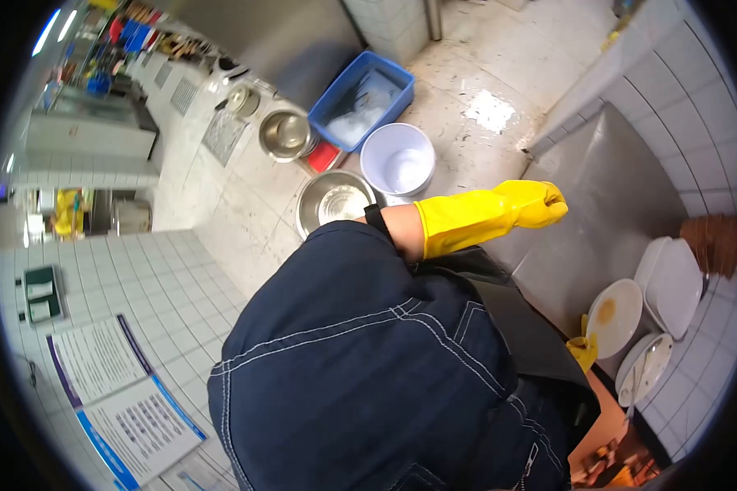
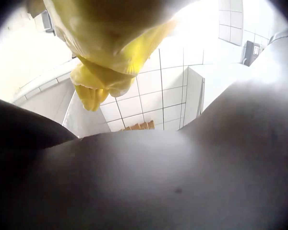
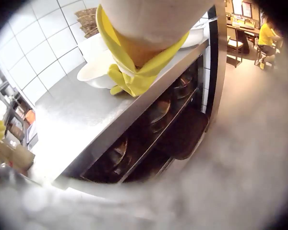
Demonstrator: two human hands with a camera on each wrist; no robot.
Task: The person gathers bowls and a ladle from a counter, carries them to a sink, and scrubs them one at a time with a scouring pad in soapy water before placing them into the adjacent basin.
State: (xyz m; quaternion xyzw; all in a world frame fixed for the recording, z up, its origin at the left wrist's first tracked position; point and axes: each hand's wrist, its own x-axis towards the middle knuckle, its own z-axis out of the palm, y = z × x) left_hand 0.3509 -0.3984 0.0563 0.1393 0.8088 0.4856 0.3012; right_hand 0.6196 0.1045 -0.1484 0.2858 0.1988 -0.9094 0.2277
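Observation:
My left hand (image 1: pixel 540 204), in a yellow rubber glove, reaches out over the steel counter (image 1: pixel 577 221). Its fingers (image 2: pixel 91 96) hang loosely curled and hold nothing. In a matching glove, my right hand (image 1: pixel 582 352) grips the near rim of a white bowl (image 1: pixel 614 315) with a brown stain inside. The right wrist view shows its gloved fingers (image 3: pixel 127 84) at the side of the white bowl (image 3: pixel 93 74), close over the counter. My dark sleeve and apron hide much of the right arm in the head view.
Beside the bowl are stacked white dishes (image 1: pixel 671 282), a dish with utensils (image 1: pixel 645 368) and brown woven baskets (image 1: pixel 710 245). On the floor stand a blue tub (image 1: pixel 319 110), a white bucket (image 1: pixel 368 168) and metal basins (image 1: pixel 307 196). Shelves (image 3: pixel 153 139) lie under the counter.

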